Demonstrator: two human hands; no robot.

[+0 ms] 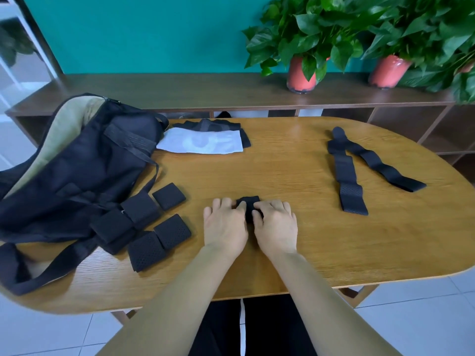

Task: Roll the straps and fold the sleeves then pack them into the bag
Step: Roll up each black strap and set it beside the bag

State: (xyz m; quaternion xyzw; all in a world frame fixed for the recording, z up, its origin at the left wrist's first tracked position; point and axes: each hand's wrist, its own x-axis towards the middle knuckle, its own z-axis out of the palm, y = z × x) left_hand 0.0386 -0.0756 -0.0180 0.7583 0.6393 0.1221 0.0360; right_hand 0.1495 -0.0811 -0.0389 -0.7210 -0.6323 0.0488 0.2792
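Note:
A small black rolled strap lies on the wooden table in front of me. My left hand and my right hand grip it from either side, fingers curled over it. Several rolled black straps lie in a cluster to the left, beside the open black bag. Two unrolled black straps lie flat at the right, joined at their far end. Folded sleeves, one white over black ones, sit behind the bag's right side.
The bag's shoulder strap trails over the table's front left edge. A low wooden shelf runs behind the table, carrying two potted plants in red pots.

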